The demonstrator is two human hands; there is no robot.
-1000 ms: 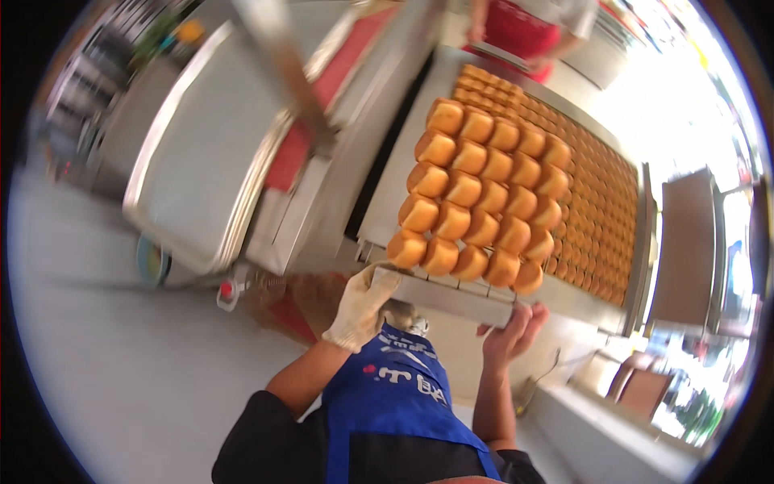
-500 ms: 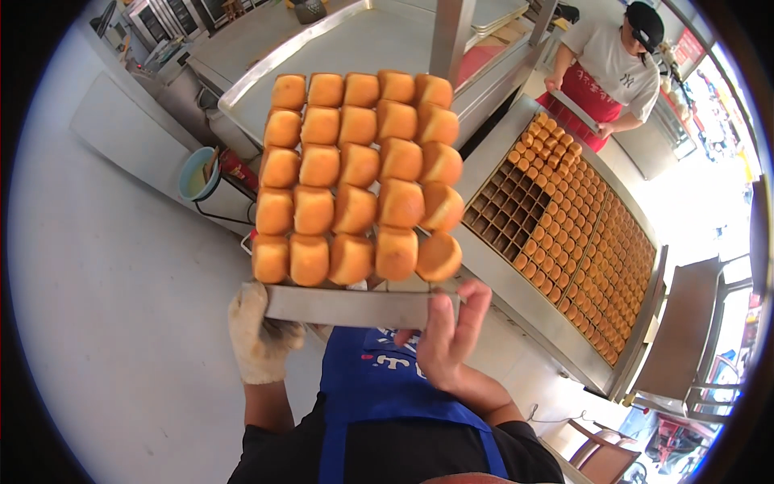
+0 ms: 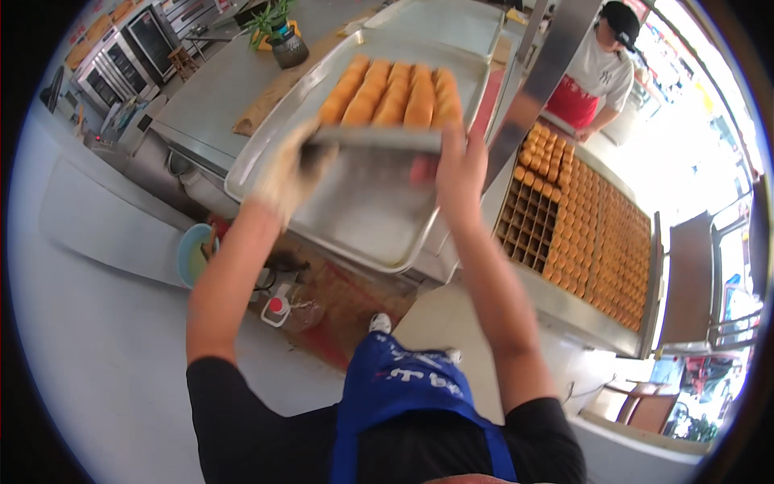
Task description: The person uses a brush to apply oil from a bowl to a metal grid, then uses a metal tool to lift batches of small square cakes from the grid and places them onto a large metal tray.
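Note:
Rows of golden-brown buns [image 3: 391, 95] ride on a flat metal carrying tray [image 3: 379, 137] held out at arm's length. Its near edge is raised towards me. My left hand [image 3: 286, 177], in a pale work glove, is closed on the left corner. My bare right hand [image 3: 461, 173] grips the right corner, thumb on the near edge; both hands are blurred by motion. Beneath the load, a large shallow metal tray [image 3: 355, 234] lies on the work table. Whether the carrying tray touches it, I cannot tell.
At the right stands a wide mold griddle [image 3: 528, 222] full of browned buns, with a patch of bare square cells. A co-worker [image 3: 592, 77] stands behind it. A metal post [image 3: 532, 105] rises between table and griddle. A blue bowl [image 3: 193, 254] and plastic jug [image 3: 276, 309] sit lower left.
Both hands have carried the bun-loaded tray forward, away from my body and over the large metal tray. My arms are now stretched out. The co-worker's hands have shifted at the griddle.

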